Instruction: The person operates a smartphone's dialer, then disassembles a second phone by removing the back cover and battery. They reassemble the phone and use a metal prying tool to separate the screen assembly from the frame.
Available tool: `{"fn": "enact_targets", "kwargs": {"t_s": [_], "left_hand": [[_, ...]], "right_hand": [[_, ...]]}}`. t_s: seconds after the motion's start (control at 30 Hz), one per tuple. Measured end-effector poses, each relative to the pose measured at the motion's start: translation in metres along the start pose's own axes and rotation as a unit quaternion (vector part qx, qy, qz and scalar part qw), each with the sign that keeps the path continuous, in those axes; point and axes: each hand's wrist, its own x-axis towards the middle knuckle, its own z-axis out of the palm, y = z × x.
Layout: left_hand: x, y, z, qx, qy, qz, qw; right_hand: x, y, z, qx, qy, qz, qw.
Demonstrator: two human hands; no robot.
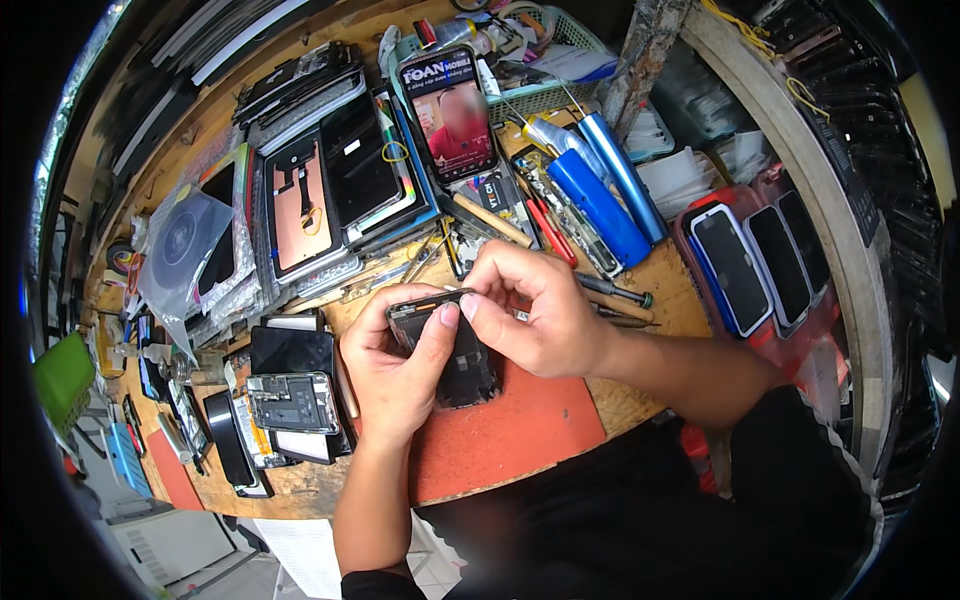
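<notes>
My left hand (388, 385) is wrapped round a dark opened phone (468, 372), its thumb lying across the phone's inner face near the top edge. The phone is tilted, its lower end close to an orange-red work mat (520, 430). At the phone's upper right corner my right hand (548, 318) is closed, thumb and forefinger pinched together against the edge. Whatever small thing may be between those fingertips is hidden.
A lit phone (452, 115) leans upright behind my hands. Blue cylinders (600, 205), a red-handled tool (552, 232) and screwdrivers (620, 290) lie at the right. Phone parts (292, 402) are stacked at the left. Phones in a red tray (732, 268) stand far right.
</notes>
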Motion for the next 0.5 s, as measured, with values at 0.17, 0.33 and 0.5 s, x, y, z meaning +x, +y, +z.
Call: {"fn": "enact_targets", "kwargs": {"t_s": [0.17, 0.33, 0.5], "left_hand": [[0.003, -0.0027, 0.0017, 0.029, 0.005, 0.009, 1.0], [0.0031, 0.0009, 0.0006, 0.007, 0.02, -0.026, 0.999], [0.0031, 0.0026, 0.0025, 0.022, 0.013, -0.017, 1.0]], "right_hand": [[-0.0017, -0.0013, -0.0033, -0.045, -0.019, -0.014, 0.999], [0.0001, 0.0013, -0.0064, 0.038, -0.042, -0.007, 0.998], [-0.0001, 0.0055, -0.0029, 0.083, -0.013, 0.013, 0.996]]}}
